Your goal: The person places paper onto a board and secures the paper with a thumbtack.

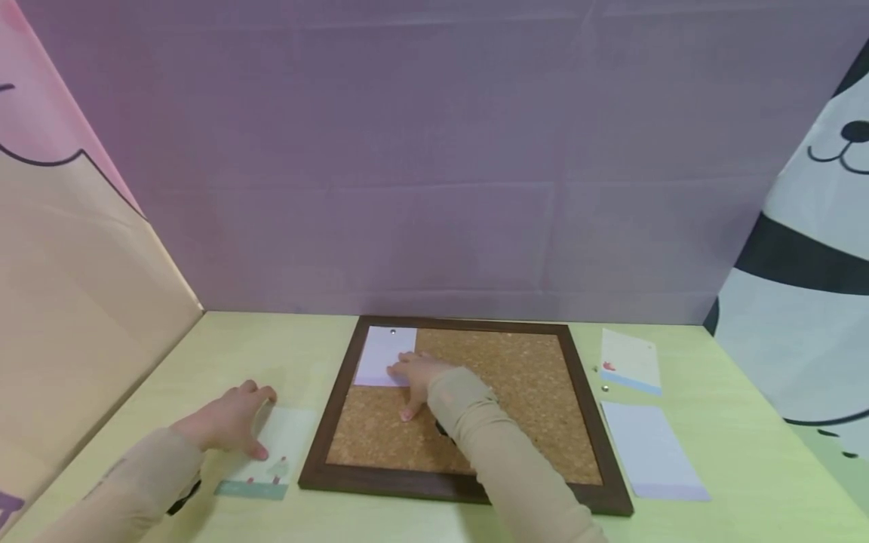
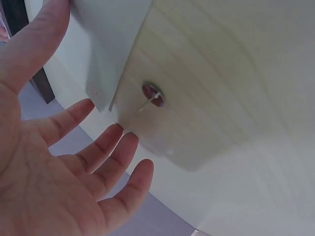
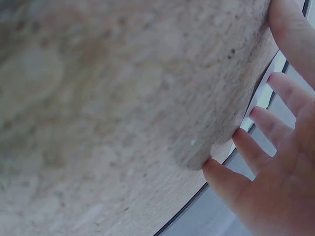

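Observation:
My left hand [image 1: 234, 418] spreads over a pale card [image 1: 285, 430] with a green band and small printed trees, lying on the table left of the board. Its index fingertip is right at a corner of the card. A thumbtack [image 2: 153, 94] lies point up on the table beside that corner. On the framed corkboard [image 1: 502, 407] my right hand [image 1: 421, 373] has its fingers spread, fingertips at the edge of a lilac card [image 1: 380, 354]. That card lies in the board's far left corner with a tack [image 1: 392, 332] at its top edge.
Right of the board lies a cream card [image 1: 627, 358] with a blue band, and nearer to me a lilac card [image 1: 655, 452]. Two small tacks are beside the cream card, one tack [image 1: 605, 388] near its lower corner. A purple cloth wall [image 1: 475, 188] stands behind the table.

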Tool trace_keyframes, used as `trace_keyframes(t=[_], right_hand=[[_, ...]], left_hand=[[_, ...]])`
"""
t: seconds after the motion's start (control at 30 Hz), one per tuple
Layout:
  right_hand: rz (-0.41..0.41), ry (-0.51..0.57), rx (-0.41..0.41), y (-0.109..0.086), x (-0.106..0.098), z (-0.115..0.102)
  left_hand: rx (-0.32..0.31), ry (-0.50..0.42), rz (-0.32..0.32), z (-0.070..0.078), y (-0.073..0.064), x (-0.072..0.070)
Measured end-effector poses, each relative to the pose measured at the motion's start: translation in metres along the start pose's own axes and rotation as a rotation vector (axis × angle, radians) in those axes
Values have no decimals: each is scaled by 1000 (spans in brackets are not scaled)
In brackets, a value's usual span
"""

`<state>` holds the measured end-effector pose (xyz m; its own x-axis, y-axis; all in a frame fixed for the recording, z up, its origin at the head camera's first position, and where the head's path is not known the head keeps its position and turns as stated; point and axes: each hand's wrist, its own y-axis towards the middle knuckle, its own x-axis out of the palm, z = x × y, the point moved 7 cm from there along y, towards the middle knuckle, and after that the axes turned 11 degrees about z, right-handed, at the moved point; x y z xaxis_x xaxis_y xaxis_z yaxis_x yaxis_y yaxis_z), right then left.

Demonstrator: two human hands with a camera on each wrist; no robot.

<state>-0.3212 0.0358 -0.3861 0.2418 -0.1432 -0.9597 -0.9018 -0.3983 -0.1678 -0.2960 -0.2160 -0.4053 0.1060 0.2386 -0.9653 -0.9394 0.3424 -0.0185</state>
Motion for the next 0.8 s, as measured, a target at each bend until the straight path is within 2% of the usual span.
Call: trace_keyframes(t=[0.8], right_hand=[[-16, 8, 15, -1, 1, 1]], left_hand=[[10, 107, -2, 4, 4, 5]])
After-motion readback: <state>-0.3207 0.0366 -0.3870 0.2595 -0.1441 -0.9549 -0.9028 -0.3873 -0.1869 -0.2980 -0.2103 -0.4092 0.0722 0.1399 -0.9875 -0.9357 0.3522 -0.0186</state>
